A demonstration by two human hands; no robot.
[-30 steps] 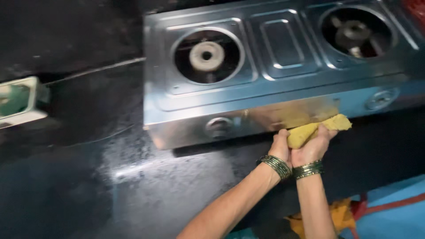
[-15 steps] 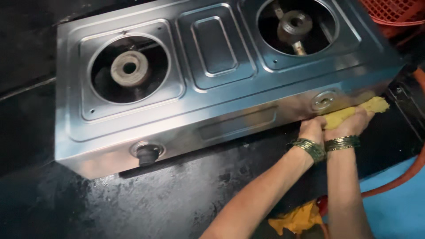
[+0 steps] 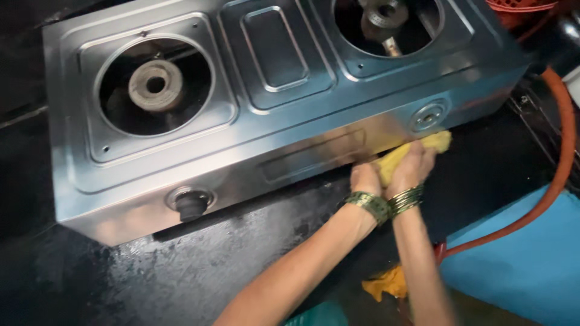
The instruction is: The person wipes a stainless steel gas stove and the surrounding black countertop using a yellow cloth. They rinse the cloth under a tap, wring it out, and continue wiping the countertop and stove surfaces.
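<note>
- nearest to me, a scrap of yellow fabric [image 3: 385, 282] lies on the wet black counter [image 3: 181, 271], well in front of the steel stove [image 3: 266, 115]
- both hands are bunched together against the stove's front panel: left hand [image 3: 365, 180] and right hand [image 3: 412, 170] are closed tight round a yellow cloth [image 3: 432, 143], wadded up just below the right knob socket [image 3: 428, 117]
- I'd say keep the cloth flat and firm, and wipe along the panel so smears don't streak
- further left on that panel sits the dark knob [image 3: 191, 205]
- up on the stove's top, left burner [image 3: 154, 86] and right burner [image 3: 384, 13]
- an orange hose [image 3: 559, 151] curves past its right end
</note>
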